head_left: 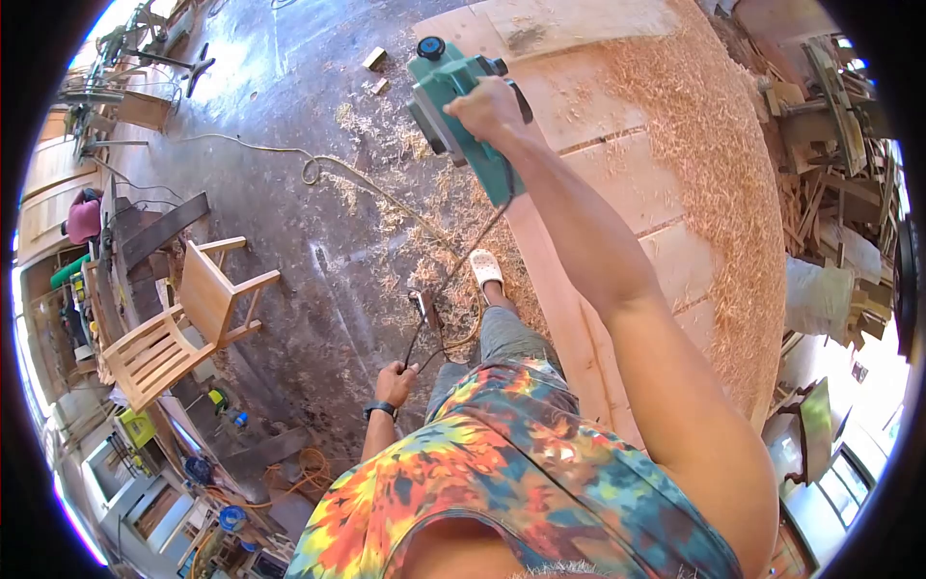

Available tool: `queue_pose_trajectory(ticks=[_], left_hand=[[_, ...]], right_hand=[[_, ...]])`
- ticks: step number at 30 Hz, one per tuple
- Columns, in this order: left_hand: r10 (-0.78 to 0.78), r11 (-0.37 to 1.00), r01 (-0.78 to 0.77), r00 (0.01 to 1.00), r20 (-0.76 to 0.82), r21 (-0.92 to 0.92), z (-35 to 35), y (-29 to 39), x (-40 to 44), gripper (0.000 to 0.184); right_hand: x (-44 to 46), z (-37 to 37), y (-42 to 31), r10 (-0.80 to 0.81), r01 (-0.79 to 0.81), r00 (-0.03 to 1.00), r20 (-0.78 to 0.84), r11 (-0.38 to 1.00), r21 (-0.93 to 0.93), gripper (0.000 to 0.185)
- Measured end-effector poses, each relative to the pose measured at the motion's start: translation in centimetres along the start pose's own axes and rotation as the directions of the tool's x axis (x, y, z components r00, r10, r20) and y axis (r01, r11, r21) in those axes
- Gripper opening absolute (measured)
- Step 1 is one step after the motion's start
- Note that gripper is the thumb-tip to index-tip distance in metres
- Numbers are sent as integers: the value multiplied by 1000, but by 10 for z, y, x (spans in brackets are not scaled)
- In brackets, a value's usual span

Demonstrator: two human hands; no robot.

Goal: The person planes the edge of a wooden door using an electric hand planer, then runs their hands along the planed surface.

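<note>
My right hand (490,111) is wrapped round the handle of a green electric planer (502,181), arm stretched far forward. The planer sits at the left edge of a broad wooden panel (641,188); whether its sole touches the wood is hidden. A dark power cord (487,230) trails from the planer's rear towards my body. Down by my left hip, my left hand (394,384), with a dark watch on the wrist, is closed on that cord. Curly wood shavings (733,193) lie thickly along the panel's right side.
A wooden chair (207,304) stands at left on the dark floor. An extension cable (362,179) loops across the floor among shavings, near my shoe (486,270). Stacked timber (820,193) lines the right. A person in a pink top (84,217) is at far left.
</note>
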State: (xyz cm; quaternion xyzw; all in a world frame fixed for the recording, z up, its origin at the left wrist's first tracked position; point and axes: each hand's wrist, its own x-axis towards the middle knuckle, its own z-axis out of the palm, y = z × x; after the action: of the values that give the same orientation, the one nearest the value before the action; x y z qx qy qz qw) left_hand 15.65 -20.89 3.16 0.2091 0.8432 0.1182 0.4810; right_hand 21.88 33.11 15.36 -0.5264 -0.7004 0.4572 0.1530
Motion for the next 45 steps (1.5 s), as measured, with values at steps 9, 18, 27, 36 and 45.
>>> queue_pose_trajectory(ticks=[9, 18, 27, 36, 45], left_hand=[[-3, 939, -11, 999, -43, -345, -29, 86, -17, 26], [181, 858, -185, 982, -56, -479, -23, 88, -39, 20], [-18, 978, 19, 1000, -9, 208, 43, -111, -89, 49], [255, 962, -240, 960, -117, 133, 80, -212, -83, 41], [405, 764, -481, 877, 260, 430, 100, -159, -81, 32]], right_hand=[[118, 3, -59, -59, 58, 998, -11, 990, -127, 36], [203, -1, -52, -263, 263, 965, -14, 955, 138, 32], [-135, -39, 74, -403, 440, 894, -197, 871, 218, 37], [-507, -57, 213, -20, 70, 979, -203, 968, 239, 41], [-713, -102, 282, 155, -130, 940, -305, 986, 101, 42]])
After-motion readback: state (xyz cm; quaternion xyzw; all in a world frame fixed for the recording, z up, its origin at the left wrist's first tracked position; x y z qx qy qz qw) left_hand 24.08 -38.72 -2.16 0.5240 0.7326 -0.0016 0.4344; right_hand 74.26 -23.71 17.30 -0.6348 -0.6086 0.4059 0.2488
